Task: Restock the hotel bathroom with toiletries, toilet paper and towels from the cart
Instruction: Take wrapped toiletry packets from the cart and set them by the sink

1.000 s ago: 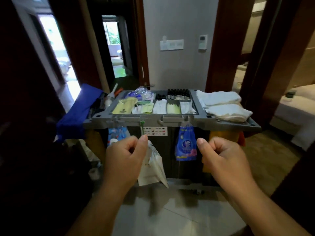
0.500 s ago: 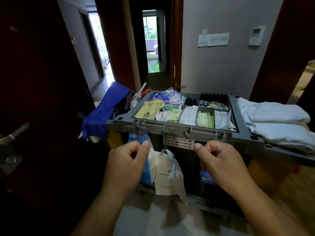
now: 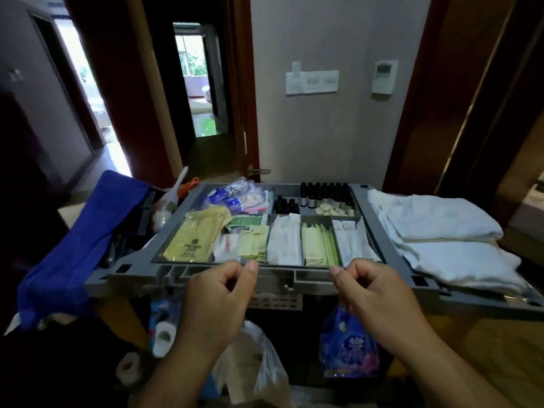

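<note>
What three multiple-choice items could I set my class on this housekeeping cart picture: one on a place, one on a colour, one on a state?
1. Where do the folded white towels lie on the cart?
A. right of the divided tray
B. inside it
C. on the floor

2. What colour is the cloth draped over the cart's left end?
A. red
B. blue
C. white

3. How are the fingers of the left hand and right hand?
A. spread flat
B. wrapped round a bottle
C. curled, at the cart's near edge

Answers:
1. A, the towels rest on the grey top beyond the tray's right wall.
2. B, the cloth is deep blue.
3. C, both hands show curled fingers with nothing visible in them.
</note>
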